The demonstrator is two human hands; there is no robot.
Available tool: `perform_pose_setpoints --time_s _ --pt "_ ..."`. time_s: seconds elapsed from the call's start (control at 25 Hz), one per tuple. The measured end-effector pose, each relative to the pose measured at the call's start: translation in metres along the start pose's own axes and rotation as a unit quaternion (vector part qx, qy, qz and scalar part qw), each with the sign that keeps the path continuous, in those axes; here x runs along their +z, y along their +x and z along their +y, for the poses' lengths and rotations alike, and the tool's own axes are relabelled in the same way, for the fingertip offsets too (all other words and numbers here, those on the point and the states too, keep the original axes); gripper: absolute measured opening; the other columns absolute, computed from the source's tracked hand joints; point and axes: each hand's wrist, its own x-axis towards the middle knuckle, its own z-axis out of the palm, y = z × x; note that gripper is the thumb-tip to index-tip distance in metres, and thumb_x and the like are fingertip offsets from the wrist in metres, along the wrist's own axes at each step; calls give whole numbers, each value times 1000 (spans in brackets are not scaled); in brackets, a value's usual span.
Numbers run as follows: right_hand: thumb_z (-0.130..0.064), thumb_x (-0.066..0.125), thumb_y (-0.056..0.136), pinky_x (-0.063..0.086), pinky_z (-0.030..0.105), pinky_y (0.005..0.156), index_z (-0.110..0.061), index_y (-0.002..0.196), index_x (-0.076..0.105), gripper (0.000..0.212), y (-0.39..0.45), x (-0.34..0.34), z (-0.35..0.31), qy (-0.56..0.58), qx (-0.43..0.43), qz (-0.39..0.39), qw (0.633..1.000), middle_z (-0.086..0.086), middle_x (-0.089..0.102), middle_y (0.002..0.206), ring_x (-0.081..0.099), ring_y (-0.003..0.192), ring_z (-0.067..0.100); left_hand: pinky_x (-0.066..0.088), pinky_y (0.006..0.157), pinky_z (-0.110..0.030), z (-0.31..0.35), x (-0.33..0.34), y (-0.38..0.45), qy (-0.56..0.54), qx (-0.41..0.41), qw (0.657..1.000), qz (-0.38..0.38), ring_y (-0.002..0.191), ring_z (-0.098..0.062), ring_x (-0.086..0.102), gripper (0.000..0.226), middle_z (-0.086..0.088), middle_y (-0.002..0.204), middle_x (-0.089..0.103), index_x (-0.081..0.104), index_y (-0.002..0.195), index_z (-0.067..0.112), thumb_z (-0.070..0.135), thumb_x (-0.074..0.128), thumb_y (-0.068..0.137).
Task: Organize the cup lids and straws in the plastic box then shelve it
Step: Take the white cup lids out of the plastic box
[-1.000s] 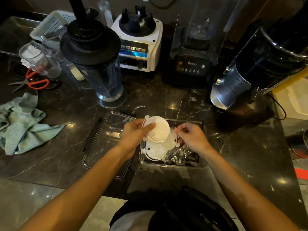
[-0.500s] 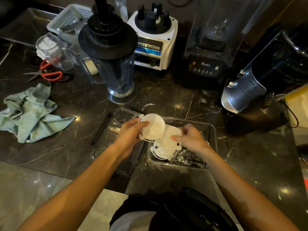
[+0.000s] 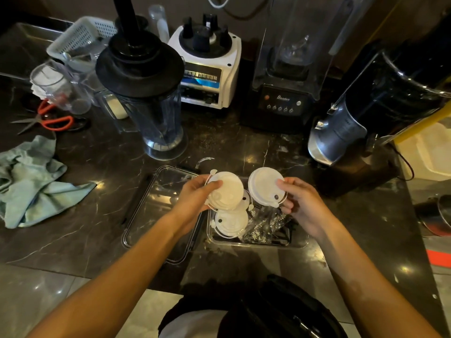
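Observation:
A clear plastic box sits on the dark marble counter in front of me. Inside it lie more white cup lids on the left and wrapped straws on the right. My left hand grips a small stack of white lids above the box's left end. My right hand holds a single white lid up over the box, apart from the stack. The box's clear lid lies flat on the counter just left of the box.
A blender jug stands behind the clear lid. A white blender base, a black blender and a dark machine line the back. Orange scissors, clear cups and a green cloth lie at the left.
My right hand has picked one lid out of the box and raised it beside the stack in my left hand. The camera view shifted slightly.

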Motion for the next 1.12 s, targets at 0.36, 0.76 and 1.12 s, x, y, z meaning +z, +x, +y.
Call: perform_pose_setpoints --time_s 0.36,0.76,1.12 --pt "-30 74 95 40 29 49 0 104 65 33 3 31 16 -166 -49 17 985 -1 53 63 45 53 13 57 99 -48 -8 17 -4 -43 -47 996 -61 120 -30 68 36 -14 129 72 66 131 6 23 64 99" --pt "-35 75 93 51 37 57 -7 99 66 30 9 46 19 -243 -53 -11 968 5 58 61 53 47 17 58 96 -43 -14 -3 -13 -39 -39 997 -58 116 -30 69 48 -20 130 69 64 131 1 30 69 94" --pt "-25 76 94 63 36 56 -2 103 69 26 15 76 14 -273 -39 -84 957 12 66 75 63 55 14 52 106 -52 -10 -20 -19 -55 -13 996 -68 123 -39 64 44 -24 130 68 62 133 0 25 67 97"
